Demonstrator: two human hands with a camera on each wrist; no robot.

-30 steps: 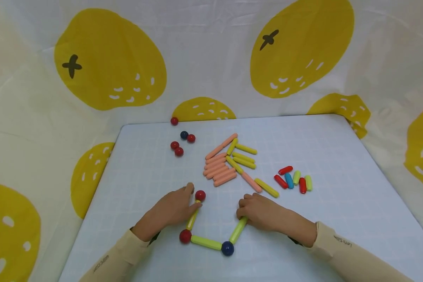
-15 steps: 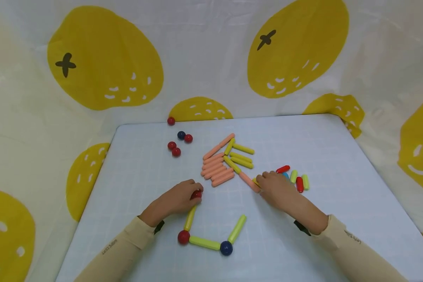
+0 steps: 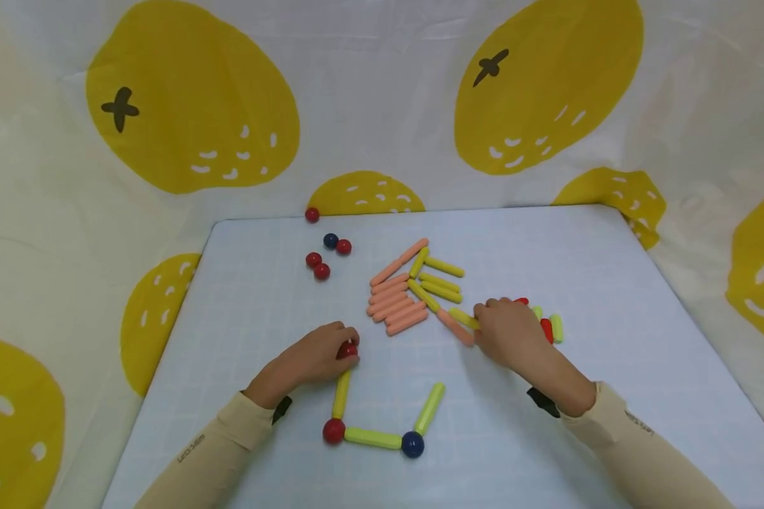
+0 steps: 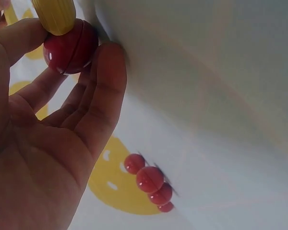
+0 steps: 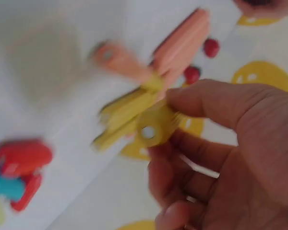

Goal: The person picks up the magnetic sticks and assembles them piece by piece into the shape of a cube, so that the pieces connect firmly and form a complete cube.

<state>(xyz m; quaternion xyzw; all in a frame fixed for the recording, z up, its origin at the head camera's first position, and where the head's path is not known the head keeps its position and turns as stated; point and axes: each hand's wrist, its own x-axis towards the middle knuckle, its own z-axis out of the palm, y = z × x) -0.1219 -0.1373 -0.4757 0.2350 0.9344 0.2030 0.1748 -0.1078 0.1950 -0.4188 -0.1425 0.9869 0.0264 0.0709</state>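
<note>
My left hand (image 3: 309, 358) pinches a red ball (image 4: 71, 47) between thumb and fingers. A yellow stick (image 3: 340, 394) runs from that ball to a second red ball (image 3: 334, 431). From there a lime stick (image 3: 373, 438) leads to a dark blue ball (image 3: 412, 445), and another lime stick (image 3: 430, 408) slants up from it, its far end free. My right hand (image 3: 511, 332), to the right of the pink sticks, pinches a yellow stick (image 5: 156, 125) by thumb and fingers; its near end shows a pale round spot in the right wrist view.
Pink sticks (image 3: 407, 319) and yellow sticks (image 3: 443, 266) lie mid-table. Short red and lime pieces (image 3: 557, 329) sit beyond my right hand, with a blue one (image 5: 8, 186) among them. Several loose balls (image 3: 321, 271) rest at the back left. A patterned cloth (image 3: 375, 106) hangs behind the table.
My right hand has left the lime stick, moved up and right, and picked up a loose yellow stick. My left hand has closed on the red ball, which has shifted slightly left.
</note>
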